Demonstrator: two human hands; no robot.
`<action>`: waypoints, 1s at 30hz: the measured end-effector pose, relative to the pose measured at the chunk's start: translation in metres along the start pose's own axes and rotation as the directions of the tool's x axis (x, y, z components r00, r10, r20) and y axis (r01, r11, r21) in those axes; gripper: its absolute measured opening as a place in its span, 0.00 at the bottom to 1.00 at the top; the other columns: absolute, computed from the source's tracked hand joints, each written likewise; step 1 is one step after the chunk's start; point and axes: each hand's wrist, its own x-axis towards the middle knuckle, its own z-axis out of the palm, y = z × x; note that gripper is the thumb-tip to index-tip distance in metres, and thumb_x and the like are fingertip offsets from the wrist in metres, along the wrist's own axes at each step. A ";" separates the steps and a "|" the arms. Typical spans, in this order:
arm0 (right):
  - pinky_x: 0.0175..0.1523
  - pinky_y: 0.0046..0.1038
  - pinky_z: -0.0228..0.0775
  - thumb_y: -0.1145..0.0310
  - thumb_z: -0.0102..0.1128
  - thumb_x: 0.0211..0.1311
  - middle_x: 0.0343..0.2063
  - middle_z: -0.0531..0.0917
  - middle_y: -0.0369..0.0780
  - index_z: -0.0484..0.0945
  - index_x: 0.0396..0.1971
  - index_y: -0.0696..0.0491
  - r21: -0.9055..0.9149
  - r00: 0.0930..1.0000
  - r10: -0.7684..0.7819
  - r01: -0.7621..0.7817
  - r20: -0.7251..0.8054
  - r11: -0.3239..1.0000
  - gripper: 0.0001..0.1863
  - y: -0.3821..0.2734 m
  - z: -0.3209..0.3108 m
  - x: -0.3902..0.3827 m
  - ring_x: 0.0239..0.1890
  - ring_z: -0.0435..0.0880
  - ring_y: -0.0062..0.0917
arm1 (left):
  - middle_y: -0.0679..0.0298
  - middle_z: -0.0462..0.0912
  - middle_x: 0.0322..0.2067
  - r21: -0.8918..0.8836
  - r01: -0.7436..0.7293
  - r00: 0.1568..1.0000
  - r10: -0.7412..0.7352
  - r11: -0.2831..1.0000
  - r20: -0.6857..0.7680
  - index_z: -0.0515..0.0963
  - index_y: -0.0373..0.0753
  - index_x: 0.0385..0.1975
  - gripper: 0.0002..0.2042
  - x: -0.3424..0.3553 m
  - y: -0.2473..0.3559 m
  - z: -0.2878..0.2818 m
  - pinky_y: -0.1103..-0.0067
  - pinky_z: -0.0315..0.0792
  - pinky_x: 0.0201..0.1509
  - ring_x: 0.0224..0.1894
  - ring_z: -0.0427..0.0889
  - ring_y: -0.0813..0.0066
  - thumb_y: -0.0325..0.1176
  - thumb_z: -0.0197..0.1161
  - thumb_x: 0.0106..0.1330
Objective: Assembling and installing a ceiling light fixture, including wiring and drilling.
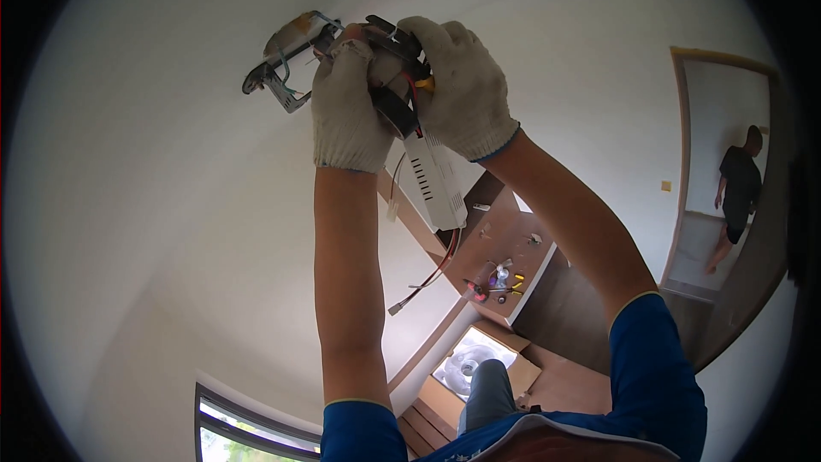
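Note:
Both my hands wear whitish knitted gloves and are raised to the ceiling. My left hand (349,111) is closed on the left side of a dark round ceiling fitting (395,109) with a black bracket. Gripping the opposite side is my right hand (466,85), beside red wires and a yellow wire connector (425,84). Below the fitting hangs a slotted white driver box (434,181), from which thin wires run down to a small white plug (395,310). A metal mounting bracket (280,85) sits against the ceiling left of my left hand. The gloves partly hide the fitting.
Down below, a brown wooden surface (505,248) carries several hand tools (500,284). Near my leg is an open cardboard box (440,395) with a clear round fan (469,366) inside. A person (740,181) stands in the doorway at right. A window (248,429) is lower left.

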 end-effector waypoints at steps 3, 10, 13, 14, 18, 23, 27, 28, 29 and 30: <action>0.40 0.35 0.80 0.71 0.72 0.46 0.35 0.82 0.43 0.77 0.51 0.48 0.034 0.998 0.038 -0.037 -0.045 0.999 0.28 -0.005 0.009 -0.008 0.38 0.84 0.37 | 0.75 0.60 0.19 0.027 0.028 1.000 -0.028 0.999 0.001 0.72 0.43 0.35 0.12 -0.002 0.002 -0.007 0.83 0.53 0.21 0.18 0.57 0.84 0.41 0.48 0.80; 0.39 0.36 0.80 0.70 0.72 0.48 0.34 0.82 0.44 0.77 0.50 0.48 0.045 0.987 0.144 -0.141 -0.076 0.989 0.26 -0.011 0.022 -0.006 0.37 0.85 0.38 | 0.74 0.60 0.19 0.161 0.063 0.996 -0.052 0.985 -0.072 0.70 0.44 0.33 0.12 -0.003 0.010 -0.007 0.82 0.57 0.21 0.19 0.58 0.82 0.42 0.47 0.79; 0.38 0.36 0.79 0.65 0.73 0.49 0.32 0.82 0.43 0.77 0.49 0.47 0.072 0.976 0.177 -0.169 -0.123 0.983 0.25 -0.012 0.032 -0.009 0.35 0.85 0.39 | 0.74 0.60 0.20 0.210 0.045 0.999 -0.039 0.977 -0.033 0.68 0.44 0.31 0.13 -0.003 0.008 -0.009 0.82 0.57 0.22 0.20 0.59 0.82 0.42 0.46 0.79; 0.38 0.37 0.79 0.62 0.74 0.50 0.31 0.82 0.43 0.77 0.49 0.47 0.108 0.969 0.214 -0.202 -0.123 0.974 0.25 -0.014 0.034 -0.011 0.34 0.85 0.39 | 0.74 0.60 0.20 0.215 0.057 0.997 -0.043 0.975 -0.070 0.67 0.45 0.30 0.14 -0.004 0.008 -0.008 0.82 0.57 0.22 0.20 0.59 0.82 0.42 0.46 0.79; 0.38 0.37 0.79 0.54 0.75 0.54 0.33 0.82 0.41 0.75 0.55 0.47 0.082 0.961 0.276 -0.275 -0.003 0.958 0.30 -0.017 0.030 -0.012 0.36 0.86 0.37 | 0.75 0.59 0.20 0.247 0.047 0.998 -0.033 0.968 -0.062 0.65 0.45 0.28 0.15 -0.005 0.011 -0.006 0.83 0.56 0.23 0.20 0.59 0.83 0.44 0.49 0.80; 0.41 0.34 0.80 0.54 0.73 0.56 0.34 0.85 0.43 0.79 0.50 0.49 0.345 0.965 0.262 -0.249 0.009 0.905 0.25 -0.015 0.031 -0.018 0.38 0.88 0.37 | 0.76 0.59 0.21 0.167 0.051 0.999 -0.052 0.985 0.003 0.72 0.42 0.39 0.14 -0.006 0.009 -0.014 0.83 0.55 0.22 0.20 0.58 0.84 0.46 0.49 0.80; 0.45 0.33 0.81 0.56 0.69 0.62 0.38 0.87 0.46 0.80 0.53 0.53 0.482 0.952 0.250 -0.306 0.179 0.821 0.24 -0.005 0.014 -0.017 0.40 0.88 0.36 | 0.75 0.56 0.20 -0.128 0.067 0.995 -0.057 0.990 0.080 0.75 0.37 0.52 0.18 -0.008 0.002 -0.013 0.84 0.52 0.19 0.19 0.56 0.83 0.46 0.45 0.82; 0.46 0.33 0.81 0.58 0.66 0.63 0.38 0.87 0.47 0.79 0.55 0.54 0.492 0.916 0.283 -0.393 0.285 0.777 0.24 -0.009 0.007 -0.013 0.39 0.88 0.35 | 0.75 0.56 0.20 -0.129 0.065 0.995 -0.055 0.989 0.084 0.75 0.37 0.52 0.18 -0.008 0.002 -0.016 0.84 0.52 0.19 0.19 0.56 0.83 0.46 0.45 0.82; 0.46 0.33 0.81 0.60 0.63 0.65 0.39 0.87 0.47 0.77 0.57 0.56 0.492 0.868 0.308 -0.478 0.390 0.727 0.24 -0.012 0.002 -0.011 0.38 0.88 0.33 | 0.74 0.57 0.20 -0.243 0.124 0.974 -0.071 0.962 0.214 0.74 0.39 0.52 0.17 -0.007 0.003 -0.022 0.84 0.51 0.18 0.19 0.55 0.83 0.46 0.45 0.82; 0.46 0.33 0.81 0.60 0.63 0.65 0.39 0.87 0.47 0.77 0.57 0.56 0.492 0.870 0.306 -0.475 0.386 0.730 0.24 -0.014 -0.001 -0.010 0.38 0.88 0.33 | 0.74 0.57 0.20 -0.344 0.194 0.937 -0.070 0.919 0.341 0.73 0.40 0.52 0.16 -0.007 0.003 -0.026 0.84 0.50 0.18 0.19 0.54 0.83 0.46 0.45 0.81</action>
